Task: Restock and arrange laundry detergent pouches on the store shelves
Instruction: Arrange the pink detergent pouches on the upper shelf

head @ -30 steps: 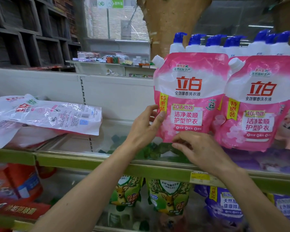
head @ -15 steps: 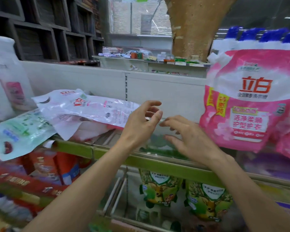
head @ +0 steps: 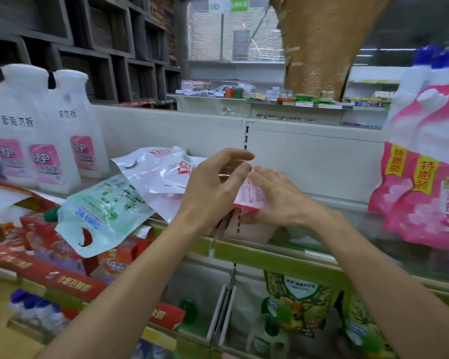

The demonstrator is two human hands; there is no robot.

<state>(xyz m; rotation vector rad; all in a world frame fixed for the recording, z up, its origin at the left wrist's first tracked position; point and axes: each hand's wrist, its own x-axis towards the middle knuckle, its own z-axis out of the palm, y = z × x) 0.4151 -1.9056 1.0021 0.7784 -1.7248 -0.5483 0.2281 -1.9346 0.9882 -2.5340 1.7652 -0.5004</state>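
Observation:
A white and pink detergent pouch (head: 161, 174) lies flat on the upper shelf (head: 278, 255), its pink bottom end (head: 253, 196) pointing right. My right hand (head: 280, 200) grips that end, fingers on top and thumb underneath. Just left of it, my left hand (head: 213, 187) hovers in front of the pouch with loosely curled fingers that hold nothing I can see. A green and white pouch (head: 101, 211) lies beside the first one and hangs over the shelf's front edge. A pink pouch (head: 425, 182) stands upright at the far right.
Two white bottles with pink labels (head: 36, 130) stand at the left on the same shelf. Red boxes (head: 49, 270) and green deer-print pouches (head: 298, 309) fill the shelf below. A white back panel (head: 309, 151) closes the shelf behind my hands.
Both hands have left the standing pink pouch and moved left to the flat white and pink pouch. My right hand has taken hold of its end. The view has swung left.

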